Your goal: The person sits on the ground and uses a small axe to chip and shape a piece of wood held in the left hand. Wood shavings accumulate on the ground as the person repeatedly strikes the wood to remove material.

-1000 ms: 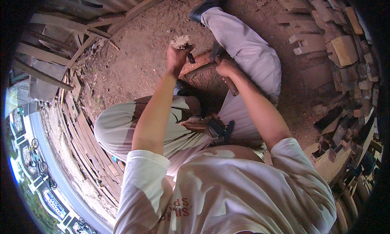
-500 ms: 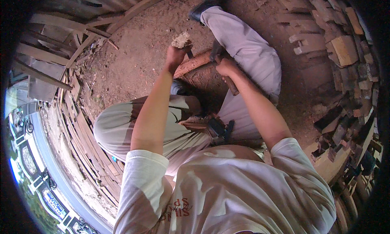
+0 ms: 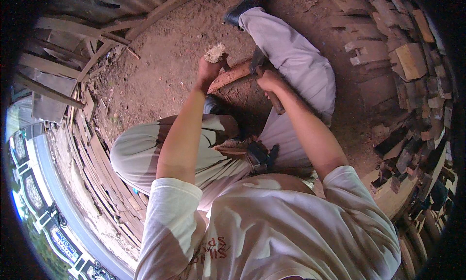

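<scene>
My left hand (image 3: 208, 71) is closed round a chisel-like tool whose pale, frayed end (image 3: 215, 52) sticks out above the fist; its working tip cannot be made out. Beneath it, a reddish wooden beam (image 3: 232, 77) runs between my legs at a slant. My right hand (image 3: 270, 81) grips the wooden handle of a hammer (image 3: 277, 103). The dark hammer head is raised over the beam's right part, beside my right leg, and apart from the frayed end.
Stacked wood blocks (image 3: 410, 61) line the right side. Long planks (image 3: 99, 158) lie to the left, below a timber frame (image 3: 53, 66). Bare earth (image 3: 165, 51) spreads ahead, and a dark boot (image 3: 245, 7) is on my outstretched right leg.
The hammer head has tilted slightly to the left in my right hand. My left hand and the frayed end have shifted only a little; the beam lies as before.
</scene>
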{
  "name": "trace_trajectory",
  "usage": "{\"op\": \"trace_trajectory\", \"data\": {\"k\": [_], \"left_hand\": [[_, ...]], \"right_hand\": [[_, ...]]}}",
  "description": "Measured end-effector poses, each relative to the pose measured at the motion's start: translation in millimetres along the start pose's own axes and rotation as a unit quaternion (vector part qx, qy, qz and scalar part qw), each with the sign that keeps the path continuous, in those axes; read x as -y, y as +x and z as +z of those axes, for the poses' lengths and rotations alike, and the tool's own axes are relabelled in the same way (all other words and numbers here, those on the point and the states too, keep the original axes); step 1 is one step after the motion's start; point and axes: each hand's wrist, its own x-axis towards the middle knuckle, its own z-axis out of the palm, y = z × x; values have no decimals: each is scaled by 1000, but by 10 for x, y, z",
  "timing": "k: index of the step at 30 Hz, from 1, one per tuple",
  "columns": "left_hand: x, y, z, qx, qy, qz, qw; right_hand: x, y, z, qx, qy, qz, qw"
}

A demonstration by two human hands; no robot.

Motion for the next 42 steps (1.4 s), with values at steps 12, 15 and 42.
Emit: {"op": "trace_trajectory", "data": {"k": [12, 15, 42], "left_hand": [[85, 43, 30, 51, 8, 44, 998], [172, 65, 27, 57, 41, 70, 995], [528, 81, 305, 17, -122, 46, 991]], "right_hand": [[-67, 82, 28, 16, 2, 15, 1000], [-17, 23, 14, 8, 12, 17, 1000], [443, -420, 141, -321, -71, -362, 872]]}}
